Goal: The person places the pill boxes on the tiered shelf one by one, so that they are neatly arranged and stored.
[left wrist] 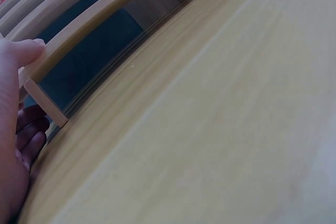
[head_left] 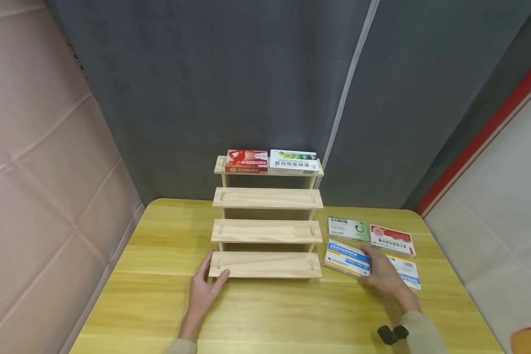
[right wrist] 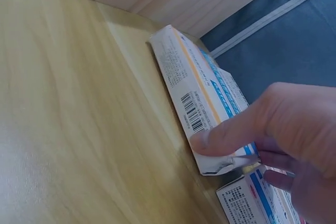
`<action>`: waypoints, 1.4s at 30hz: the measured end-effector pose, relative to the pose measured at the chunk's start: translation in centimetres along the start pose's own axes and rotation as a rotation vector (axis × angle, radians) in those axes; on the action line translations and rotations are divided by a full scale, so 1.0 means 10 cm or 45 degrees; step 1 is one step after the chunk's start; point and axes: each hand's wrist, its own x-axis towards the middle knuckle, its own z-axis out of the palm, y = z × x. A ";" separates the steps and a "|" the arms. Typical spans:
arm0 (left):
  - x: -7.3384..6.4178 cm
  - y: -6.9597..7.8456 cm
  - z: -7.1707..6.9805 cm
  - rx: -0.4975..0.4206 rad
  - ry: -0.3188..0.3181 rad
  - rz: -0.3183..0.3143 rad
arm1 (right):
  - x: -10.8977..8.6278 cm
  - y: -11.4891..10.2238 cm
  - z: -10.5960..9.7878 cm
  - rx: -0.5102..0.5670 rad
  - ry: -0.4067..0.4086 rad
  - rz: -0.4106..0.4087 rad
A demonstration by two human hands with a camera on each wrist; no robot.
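Clock: we are taking the rack [head_left: 265, 265] as centre, twelve pointing away from the person.

Left hand [head_left: 205, 287]: reaching in from seven o'clock; it is gripping the left end of the rack's lowest step, the thumb lying over the front edge, the other fingers curling below beside the leg.

Right hand [head_left: 385, 273]: reaching in from between four and five; it is pinching the near right end of the blue box [head_left: 347, 258], the thumb pressing on the barcode side. We are finding this box at four o'clock, just beside the rack; whether its whole underside is touching the table [head_left: 265, 319], we are not able to tell.

Rack, four steps: standing on the table, rising toward twelve. Its top step is bearing two boxes side by side: the red box [head_left: 246, 161] lying just left of twelve, the white box [head_left: 293, 162] just right.

Further boxes on the table: the green box [head_left: 347, 228] is lying near three; the red-white box [head_left: 391, 241] is lying beyond it; the spare blue box [head_left: 407, 275] is lying between three and four, the right hand partly covering it.

Surroundings: a grey curtain [head_left: 225, 88] is hanging at twelve; a pale wall [head_left: 40, 172] is standing toward ten, a white panel [head_left: 504, 196] toward three.
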 end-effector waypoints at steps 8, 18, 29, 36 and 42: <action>0.00 0.00 0.01 -0.006 0.006 -0.011 | -0.05 0.06 -0.06 0.139 0.016 0.031; 0.00 0.00 0.01 0.008 0.009 -0.015 | -0.12 0.14 -0.15 0.246 0.055 0.117; 0.00 0.00 0.02 0.014 0.021 -0.001 | -0.13 0.01 -0.30 0.338 0.131 0.087; 0.00 0.01 0.03 0.009 0.026 0.006 | -0.16 -0.13 -0.42 0.397 0.194 0.026; 0.00 -0.02 0.04 -0.005 0.037 0.014 | -0.17 -0.21 -0.49 0.436 0.295 -0.120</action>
